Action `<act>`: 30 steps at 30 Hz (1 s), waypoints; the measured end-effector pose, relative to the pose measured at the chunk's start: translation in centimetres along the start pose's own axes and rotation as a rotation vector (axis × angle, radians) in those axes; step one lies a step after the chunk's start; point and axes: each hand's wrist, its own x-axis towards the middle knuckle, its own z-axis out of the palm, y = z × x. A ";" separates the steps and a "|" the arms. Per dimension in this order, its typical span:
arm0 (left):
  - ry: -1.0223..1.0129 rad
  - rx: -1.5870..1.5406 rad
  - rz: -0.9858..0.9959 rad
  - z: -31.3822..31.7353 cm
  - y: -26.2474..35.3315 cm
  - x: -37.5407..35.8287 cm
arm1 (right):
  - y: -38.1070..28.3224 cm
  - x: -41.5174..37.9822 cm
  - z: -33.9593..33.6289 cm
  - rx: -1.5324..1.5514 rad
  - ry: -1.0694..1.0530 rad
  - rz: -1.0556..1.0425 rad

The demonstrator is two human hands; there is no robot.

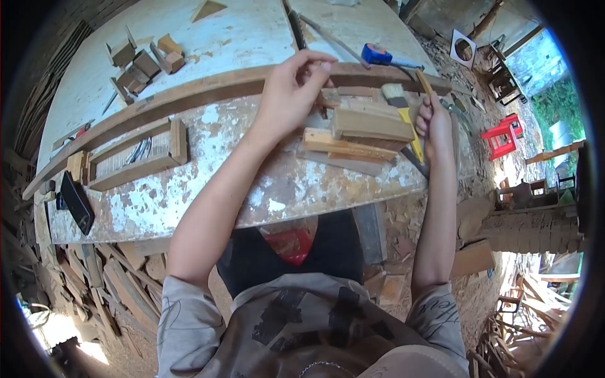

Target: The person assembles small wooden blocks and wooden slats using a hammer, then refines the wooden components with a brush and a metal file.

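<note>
My left hand (295, 91) is raised over the long wooden beam (217, 91), its fingers curled in and the thumb near the forefinger. Whether something small sits between them is hard to see. At the bench's right end, my right hand (435, 129) closes around a slim light-brown wooden piece (424, 82) that sticks up past the fingers. Just left of it lies a paintbrush (403, 114) with pale bristles and a yellow handle. Between my hands, a wooden block (372, 123) rests above a lighter wooden strip (346, 146) with small holes or marks.
A blue tape measure (375, 54) lies beyond the beam, near a saw (295, 28). On the left are a wooden tray (135, 154) of thin metal pieces, a black phone (77, 203) and small wooden brackets (145, 64). A red stool (501, 137) stands on the right.
</note>
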 end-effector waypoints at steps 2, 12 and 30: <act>0.001 -0.005 0.028 -0.1 0.0 0.5 | -0.6 -1.0 -0.4 0.132 -0.059 -0.204; 0.009 -0.006 0.018 0.1 -0.8 -0.1 | -0.7 -0.2 1.0 0.220 -0.038 -0.112; -0.132 0.101 0.275 3.4 9.8 -2.0 | -5.0 -15.0 3.0 0.468 -0.626 -0.192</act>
